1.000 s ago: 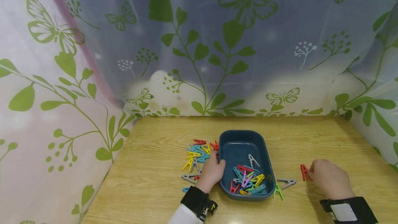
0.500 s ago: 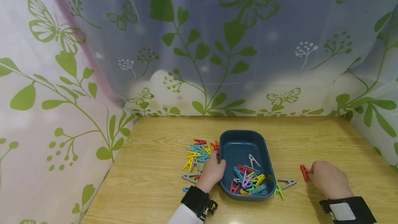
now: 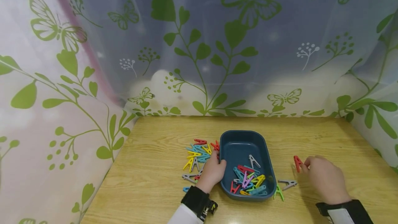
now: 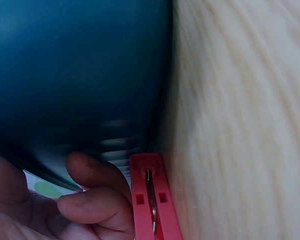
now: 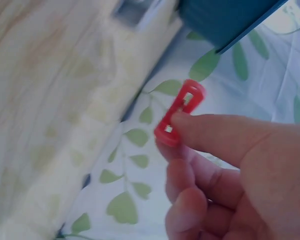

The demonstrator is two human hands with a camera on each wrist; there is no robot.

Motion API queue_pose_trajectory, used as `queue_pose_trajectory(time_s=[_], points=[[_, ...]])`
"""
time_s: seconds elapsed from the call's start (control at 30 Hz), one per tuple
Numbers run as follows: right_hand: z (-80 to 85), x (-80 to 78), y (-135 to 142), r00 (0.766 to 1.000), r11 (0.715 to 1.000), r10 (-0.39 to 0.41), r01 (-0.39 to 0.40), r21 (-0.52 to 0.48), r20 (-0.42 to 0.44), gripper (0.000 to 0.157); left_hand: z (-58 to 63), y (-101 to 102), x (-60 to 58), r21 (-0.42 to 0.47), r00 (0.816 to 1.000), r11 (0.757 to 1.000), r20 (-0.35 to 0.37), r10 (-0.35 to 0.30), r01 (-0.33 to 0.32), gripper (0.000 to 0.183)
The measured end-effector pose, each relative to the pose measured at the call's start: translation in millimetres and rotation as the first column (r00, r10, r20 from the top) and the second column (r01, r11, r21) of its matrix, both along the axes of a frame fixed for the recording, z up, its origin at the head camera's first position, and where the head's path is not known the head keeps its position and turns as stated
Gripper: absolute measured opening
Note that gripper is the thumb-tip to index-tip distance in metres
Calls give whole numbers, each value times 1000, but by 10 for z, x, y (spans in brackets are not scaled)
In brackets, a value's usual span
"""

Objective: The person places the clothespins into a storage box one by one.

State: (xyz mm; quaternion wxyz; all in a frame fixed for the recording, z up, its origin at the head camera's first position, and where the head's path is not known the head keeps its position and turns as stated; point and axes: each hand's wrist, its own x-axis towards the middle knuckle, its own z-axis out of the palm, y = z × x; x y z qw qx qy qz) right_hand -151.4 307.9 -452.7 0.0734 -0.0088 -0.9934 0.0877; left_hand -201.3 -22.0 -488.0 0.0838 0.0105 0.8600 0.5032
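A red clothespin is pinched between the thumb and index finger of my right hand, right of the bin. In the right wrist view the clothespin shows end-on beyond the thumb. My left hand holds the left side of a dark blue rectangular bin, thumb at its rim and fingers along the outer wall. Several mixed-colour clothespins, including a purple clothespin, lie heaped in the bin's near half. Close to my left fingers lies a pink-red clothespin, against the bin's outer wall.
Left of the bin is a loose pile of clothespins, partly covered by my left hand. A grey clothespin and a green clothespin lie by the bin's right side. Patterned curtains border the wooden table.
My right hand has picked up the red clothespin from the table and moved slightly left and away from me with it. My left hand and the bin stay in place.
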Motion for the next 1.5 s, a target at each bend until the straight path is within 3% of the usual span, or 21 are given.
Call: queue_pose_trajectory(time_s=[0.17,0.37,0.43,0.5,0.77,0.87,1.3,1.5], points=[[46,93,-210,977,998,68,-67,15,-201,19,-4,7,1,-2,1000,1000,6,0,0,43],[81,141,-458,899,987,161,-150,60,-408,22,-2,13,0,-5,1000,1000,9,3,-3,44],[84,154,-535,875,981,196,-182,74,-442,22,-4,13,-2,-7,1000,1000,7,5,-5,44],[84,172,-615,867,976,217,-207,71,-449,22,-4,13,-3,-6,1000,1000,5,5,-5,44],[34,241,-912,895,964,263,-257,65,-361,22,-1,14,-4,-7,1000,1000,-5,1,-1,44],[-10,250,-973,894,957,289,-281,74,-341,22,0,18,-2,-5,1000,1000,-3,2,-2,44],[-73,270,-1046,920,953,303,-297,62,-249,19,-2,16,-4,-1,1000,1000,4,2,-2,43],[-77,264,-1043,919,949,314,-307,66,-240,18,-8,13,-6,-1,1000,1000,11,7,-7,43]])
